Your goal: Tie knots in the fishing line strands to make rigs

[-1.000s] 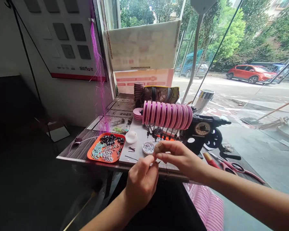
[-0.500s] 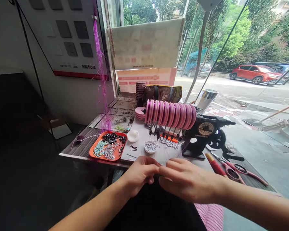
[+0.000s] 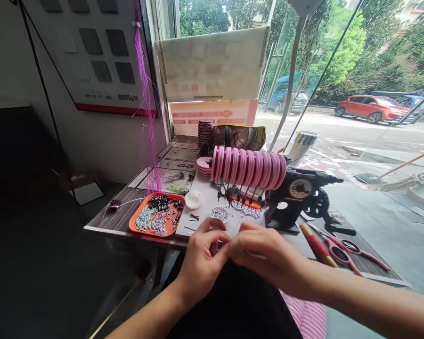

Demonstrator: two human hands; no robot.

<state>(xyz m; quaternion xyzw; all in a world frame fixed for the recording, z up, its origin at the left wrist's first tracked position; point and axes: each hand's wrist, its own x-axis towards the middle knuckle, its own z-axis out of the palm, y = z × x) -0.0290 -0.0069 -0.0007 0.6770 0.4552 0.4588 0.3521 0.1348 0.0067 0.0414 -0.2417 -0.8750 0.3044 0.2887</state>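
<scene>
My left hand (image 3: pixel 202 260) and my right hand (image 3: pixel 265 256) meet fingertip to fingertip over the near table edge, both pinched on something too small to make out. Just beyond them stands a small round dish of silvery beads (image 3: pixel 219 214). A row of pink spools (image 3: pixel 247 167) sits on a black winding machine (image 3: pixel 298 195), with thin lines and clips hanging below it. An orange tray (image 3: pixel 157 220) of small dark and silver fittings lies to the left of my hands.
Pink-handled scissors (image 3: pixel 346 250) and a red pen (image 3: pixel 316 245) lie right of the machine. A white cap (image 3: pixel 194 199), a stack of spools (image 3: pixel 205 132), a dark bag (image 3: pixel 235 137), a metal cup (image 3: pixel 302 143) and hanging purple tinsel (image 3: pixel 146 108) surround the wooden table (image 3: pixel 116 216).
My right hand dropped from in front of the spools to the near table edge, and both hands closed together there, then rose slightly. The view shifted a little.
</scene>
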